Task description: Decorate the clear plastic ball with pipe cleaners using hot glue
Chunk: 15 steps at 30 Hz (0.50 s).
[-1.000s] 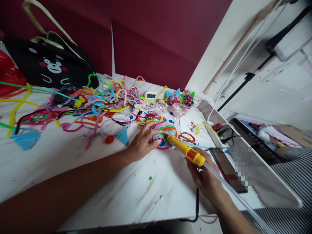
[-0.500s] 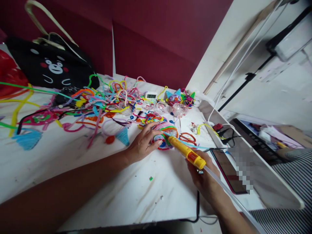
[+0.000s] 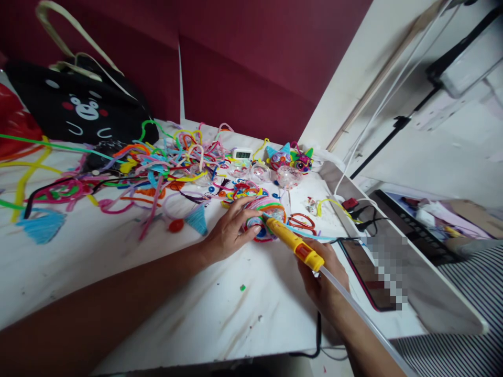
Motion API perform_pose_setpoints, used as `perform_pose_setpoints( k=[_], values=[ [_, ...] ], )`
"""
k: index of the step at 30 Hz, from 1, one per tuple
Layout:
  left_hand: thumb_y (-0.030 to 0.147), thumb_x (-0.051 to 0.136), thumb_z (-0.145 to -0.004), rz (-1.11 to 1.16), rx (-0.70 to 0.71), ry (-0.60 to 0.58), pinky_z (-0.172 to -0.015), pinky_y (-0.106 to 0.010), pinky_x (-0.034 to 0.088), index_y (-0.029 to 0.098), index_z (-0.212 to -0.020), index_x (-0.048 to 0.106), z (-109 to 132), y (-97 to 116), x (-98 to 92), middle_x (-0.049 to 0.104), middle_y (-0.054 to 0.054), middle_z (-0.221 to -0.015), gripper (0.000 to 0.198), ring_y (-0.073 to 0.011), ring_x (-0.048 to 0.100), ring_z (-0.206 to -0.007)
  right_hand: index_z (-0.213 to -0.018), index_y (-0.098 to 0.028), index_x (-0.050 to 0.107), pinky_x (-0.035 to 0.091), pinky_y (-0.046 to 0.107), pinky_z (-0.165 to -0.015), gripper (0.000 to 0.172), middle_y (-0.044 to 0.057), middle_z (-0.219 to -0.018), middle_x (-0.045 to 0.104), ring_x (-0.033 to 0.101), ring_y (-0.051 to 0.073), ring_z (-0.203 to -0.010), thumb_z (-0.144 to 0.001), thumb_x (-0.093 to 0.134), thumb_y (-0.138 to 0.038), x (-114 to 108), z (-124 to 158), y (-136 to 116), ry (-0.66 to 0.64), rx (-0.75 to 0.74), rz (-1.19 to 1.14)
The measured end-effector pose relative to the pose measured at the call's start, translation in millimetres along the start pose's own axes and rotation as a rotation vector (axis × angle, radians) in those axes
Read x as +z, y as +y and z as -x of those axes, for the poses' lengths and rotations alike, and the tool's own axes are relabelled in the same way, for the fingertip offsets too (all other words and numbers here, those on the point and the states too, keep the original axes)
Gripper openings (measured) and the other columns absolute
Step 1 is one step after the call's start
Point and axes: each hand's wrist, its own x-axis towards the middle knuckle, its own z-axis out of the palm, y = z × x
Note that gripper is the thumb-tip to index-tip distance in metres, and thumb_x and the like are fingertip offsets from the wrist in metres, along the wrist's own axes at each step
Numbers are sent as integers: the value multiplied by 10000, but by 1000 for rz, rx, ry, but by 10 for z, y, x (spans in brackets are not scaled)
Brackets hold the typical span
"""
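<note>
My left hand (image 3: 236, 229) is closed around the left side of a round ornament (image 3: 271, 212) wrapped in pink, green, orange and blue pipe cleaners. My right hand (image 3: 326, 275) grips a yellow hot glue gun (image 3: 293, 242), its nozzle at the ornament's surface near my left fingertips; whether the tip touches cannot be made out. A clear glue stick (image 3: 353, 306) juts from the gun's back end. A light blue pipe cleaner (image 3: 318, 236) runs right from the ornament, behind the gun. The gun's handle is hidden by my right hand.
Red-handled scissors (image 3: 302, 222) lie just beyond the gun. Heaped pipe cleaners (image 3: 168, 157) spread across the back left, near a blue wrapped triangle (image 3: 197, 219). Clear plastic domes (image 3: 260, 173), a white timer (image 3: 242, 154) and two finished ornaments (image 3: 280, 157) stand behind. A phone (image 3: 367, 277) lies right.
My right hand and the glue gun have shifted slightly left, bringing the nozzle a little farther over the ornament. My left hand keeps its hold.
</note>
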Motion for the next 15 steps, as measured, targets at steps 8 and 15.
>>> perform_pose_setpoints(
  k=[8,15],
  values=[
    [211,575,-921,-4,5,-7,-1101,-458,432,229,-1231,518,-3,-9,-1,453,-132,-1400,316,-262,461,-1347,-1290,-222,449,531,325,-628,410,83,-1024,672,667,208,-771,-909,596,-184,-51,39,-24,6,64,1],
    [211,582,-917,-9,4,-12,-1097,-469,436,240,-1229,509,-10,-11,-7,452,-128,-1398,322,-262,465,-1342,-1298,-228,464,526,329,-641,426,76,-1024,660,626,196,-753,-896,591,-164,-69,98,27,-2,67,-17]
  ],
)
